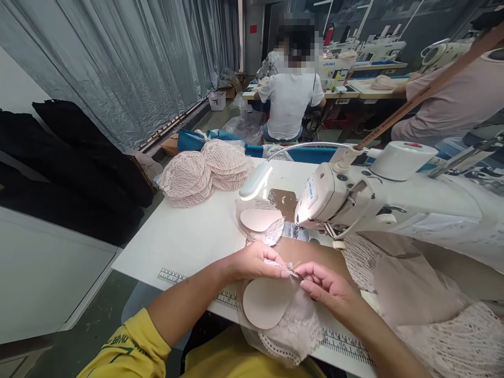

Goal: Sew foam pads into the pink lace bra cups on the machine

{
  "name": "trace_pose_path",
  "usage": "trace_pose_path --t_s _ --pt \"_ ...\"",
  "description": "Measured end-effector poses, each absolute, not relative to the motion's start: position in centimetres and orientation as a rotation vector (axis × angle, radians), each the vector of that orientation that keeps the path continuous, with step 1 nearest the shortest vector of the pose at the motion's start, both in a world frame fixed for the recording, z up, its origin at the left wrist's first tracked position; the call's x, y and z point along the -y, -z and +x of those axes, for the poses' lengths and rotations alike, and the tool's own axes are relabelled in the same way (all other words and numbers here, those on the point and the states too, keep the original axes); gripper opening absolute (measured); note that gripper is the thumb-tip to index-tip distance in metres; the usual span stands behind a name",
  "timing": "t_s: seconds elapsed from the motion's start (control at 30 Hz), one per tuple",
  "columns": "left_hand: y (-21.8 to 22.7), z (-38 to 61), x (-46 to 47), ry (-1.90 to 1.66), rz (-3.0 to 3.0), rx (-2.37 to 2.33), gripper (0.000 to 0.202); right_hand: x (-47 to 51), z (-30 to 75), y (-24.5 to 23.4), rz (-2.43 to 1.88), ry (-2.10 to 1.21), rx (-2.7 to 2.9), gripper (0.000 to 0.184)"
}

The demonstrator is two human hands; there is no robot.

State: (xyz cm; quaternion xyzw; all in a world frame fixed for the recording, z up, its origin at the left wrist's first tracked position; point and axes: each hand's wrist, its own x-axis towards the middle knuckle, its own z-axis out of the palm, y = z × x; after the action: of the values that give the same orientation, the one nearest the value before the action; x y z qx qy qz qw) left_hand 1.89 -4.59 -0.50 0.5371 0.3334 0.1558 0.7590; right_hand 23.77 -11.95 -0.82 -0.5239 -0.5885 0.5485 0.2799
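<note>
My left hand [262,262] is closed, pinching the upper edge of a pale pink lace bra piece [301,320]. A smooth oval cup pad [266,304] shows on that piece, which hangs over the table's front edge. Fingers bent, my right hand [325,286] grips a small dark metal tool that looks like thread snips [294,274]. Its tip meets the fabric edge by my left fingertips, where fine loose threads stick up. Just beyond my hands, a second lace cup piece [260,220] lies beside the sewing machine's needle area.
A white sewing machine [354,194] stands at the right, with a lit lamp [255,181] over the table [157,241]. Stacked lace cups [187,178] sit at the back left. More lace fabric [425,283] lies at the right. Two people sit at machines ahead.
</note>
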Motion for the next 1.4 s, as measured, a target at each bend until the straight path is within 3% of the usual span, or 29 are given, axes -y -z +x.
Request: trace_pose_path --t_s 0.53,0.87,1.0,1.2,1.4 --pt "0.1 2.1 4.7 -0.34 1.098 -0.719 0.033 11.5 23.2 0.5 -1.363 -1.265 1.753 0.032" --pt "0.5 2.0 4.6 -0.305 1.211 -0.739 0.035 12.1 23.4 1.5 -1.365 -1.485 1.3 0.045" --pt "0.9 2.7 4.4 -0.313 1.238 -0.701 0.04 11.7 22.8 1.0 -1.393 -1.403 1.523 0.028" --pt "1.3 3.4 2.2 -0.618 1.533 -0.889 0.049 11.9 22.8 1.6 -1.534 -1.233 1.593 0.032" --pt "-2.1 2.0 3.2 -0.833 1.873 -1.06 0.03 11.8 24.8 1.0 -1.859 -0.769 1.76 0.034"
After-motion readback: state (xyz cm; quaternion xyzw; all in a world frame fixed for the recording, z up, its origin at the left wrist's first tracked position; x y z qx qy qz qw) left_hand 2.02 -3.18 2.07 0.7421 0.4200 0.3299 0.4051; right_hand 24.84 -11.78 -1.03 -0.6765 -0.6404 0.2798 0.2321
